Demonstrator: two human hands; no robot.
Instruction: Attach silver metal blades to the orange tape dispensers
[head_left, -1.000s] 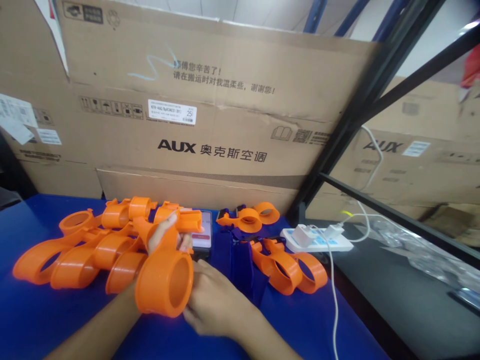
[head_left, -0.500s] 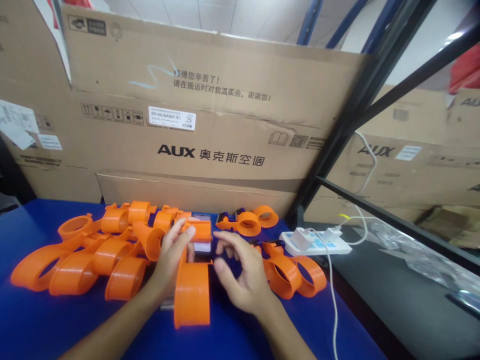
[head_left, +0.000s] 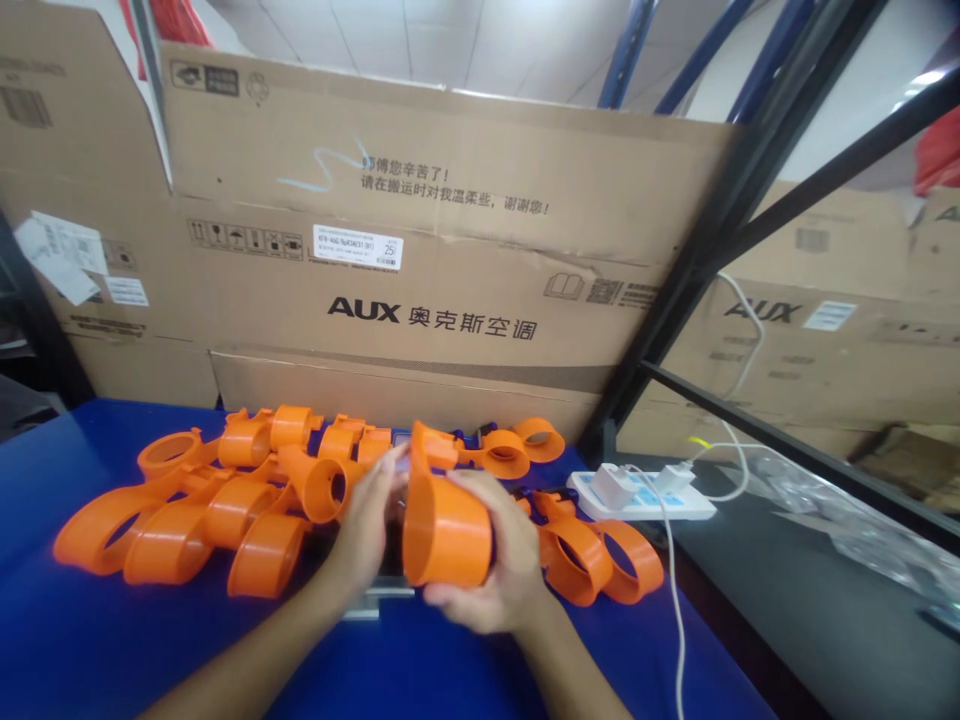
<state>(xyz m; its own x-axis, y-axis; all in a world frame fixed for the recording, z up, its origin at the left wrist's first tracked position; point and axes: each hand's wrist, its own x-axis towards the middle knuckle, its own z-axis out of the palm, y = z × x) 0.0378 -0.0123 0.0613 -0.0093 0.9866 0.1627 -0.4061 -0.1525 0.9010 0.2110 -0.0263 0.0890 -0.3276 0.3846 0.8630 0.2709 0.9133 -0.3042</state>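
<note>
The right hand (head_left: pixel 514 560) is clasped around a broad, glossy orange plastic ring piece (head_left: pixel 448 532) in the lower centre of the frame. The left hand (head_left: pixel 364 530) is just beside it, partly hidden; whether it grips cannot be told. More orange plastic rings (head_left: pixel 171 547) lie on the smooth blue tabletop (head_left: pixel 382 675) at lower left.

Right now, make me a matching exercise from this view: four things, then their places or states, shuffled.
1. Foremost orange plastic ring-ended piece
2. White rectangular plastic power strip
3. Central brown cardboard box
4. Flat blue tabletop

A. Behind the tabletop
B. Under the other orange pieces
C. Held in the right hand
D. Has plugs in it

Pairs: 1-C, 2-D, 3-A, 4-B
</note>
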